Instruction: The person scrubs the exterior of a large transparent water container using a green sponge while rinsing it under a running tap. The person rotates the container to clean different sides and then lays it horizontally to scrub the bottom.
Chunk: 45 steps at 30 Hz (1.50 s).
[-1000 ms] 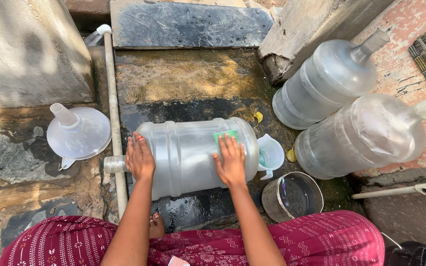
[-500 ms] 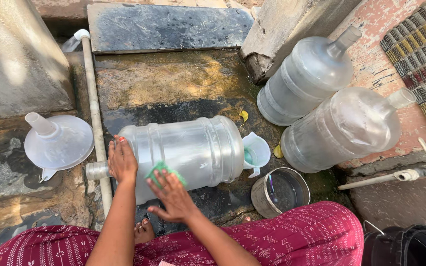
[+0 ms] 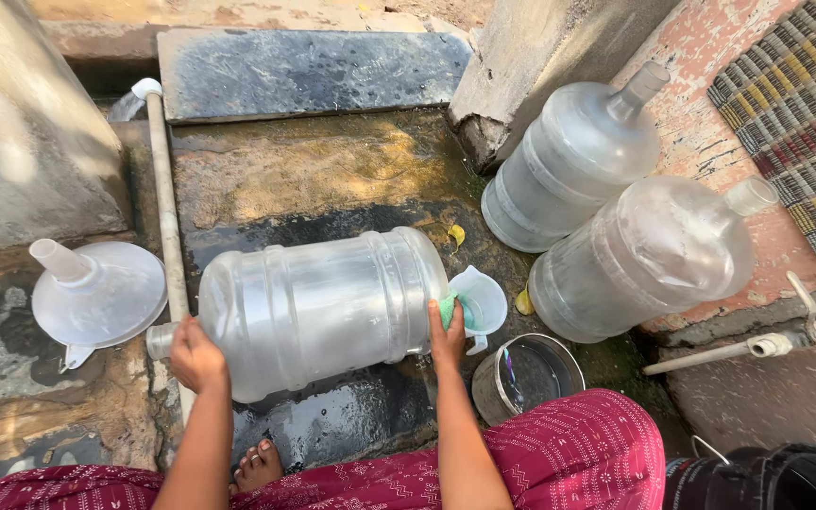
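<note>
- Head view: a big clear water jug [image 3: 323,312] lies on its side on the wet stone floor [image 3: 314,179], in the middle of the frame.
- The left hand [image 3: 195,354] holds the jug's neck end at lower left, fingers curled on it.
- The right hand [image 3: 448,332] presses a green scrub pad [image 3: 447,307] on the jug's flat bottom end, right of the middle.
- A small cup [image 3: 479,302] sits just beside that hand, and a metal pot [image 3: 526,376] is below it.
- Two more jugs [image 3: 616,208] lean at the upper right.
- A white funnel [image 3: 96,291] sits at the left, next to a thin pipe [image 3: 164,198].
</note>
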Tool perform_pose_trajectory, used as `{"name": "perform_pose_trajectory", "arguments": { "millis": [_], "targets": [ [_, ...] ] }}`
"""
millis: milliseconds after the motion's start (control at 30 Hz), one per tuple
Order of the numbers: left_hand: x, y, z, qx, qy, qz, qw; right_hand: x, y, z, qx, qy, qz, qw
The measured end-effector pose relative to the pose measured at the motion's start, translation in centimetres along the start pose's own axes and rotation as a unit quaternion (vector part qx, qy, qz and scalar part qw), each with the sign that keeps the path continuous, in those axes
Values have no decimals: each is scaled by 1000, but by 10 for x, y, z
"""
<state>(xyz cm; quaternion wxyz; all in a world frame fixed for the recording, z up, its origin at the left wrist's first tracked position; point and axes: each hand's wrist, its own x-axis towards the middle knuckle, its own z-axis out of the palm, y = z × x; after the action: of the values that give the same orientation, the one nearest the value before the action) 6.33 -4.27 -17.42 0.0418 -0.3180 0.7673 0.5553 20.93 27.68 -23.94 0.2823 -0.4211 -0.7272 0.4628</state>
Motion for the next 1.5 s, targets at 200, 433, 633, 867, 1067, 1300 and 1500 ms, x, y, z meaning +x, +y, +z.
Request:
{"name": "perform_pose_trajectory", "arguments": {
  "millis": [200, 433, 633, 867, 1067, 1300, 1500],
  "targets": [
    [-11, -3, -6, -36, -85, 102, 991, 12, -15, 6, -31, -22, 38, 999],
    [1, 33, -15, 333, -155, 84, 926, 29, -29, 2, -169, -39, 97, 980],
    [3, 24, -7, 308, -99, 107, 940, 1, -43, 30, -319, -56, -70, 943],
    [5, 6, 7, 90, 12, 228, 969, -159, -69, 103, -216, -288, -412, 837],
    [15, 7, 10, 65, 13, 197, 978, -150, -65, 109, -406, -155, -584, 686],
    [14, 13, 15, 65, 28, 194, 979, -41, -9, 26, -472, -45, -219, 852],
    [12, 16, 18, 53, 65, 249, 965, -94, -15, 54, -331, -100, -326, 880]
  ]
}}
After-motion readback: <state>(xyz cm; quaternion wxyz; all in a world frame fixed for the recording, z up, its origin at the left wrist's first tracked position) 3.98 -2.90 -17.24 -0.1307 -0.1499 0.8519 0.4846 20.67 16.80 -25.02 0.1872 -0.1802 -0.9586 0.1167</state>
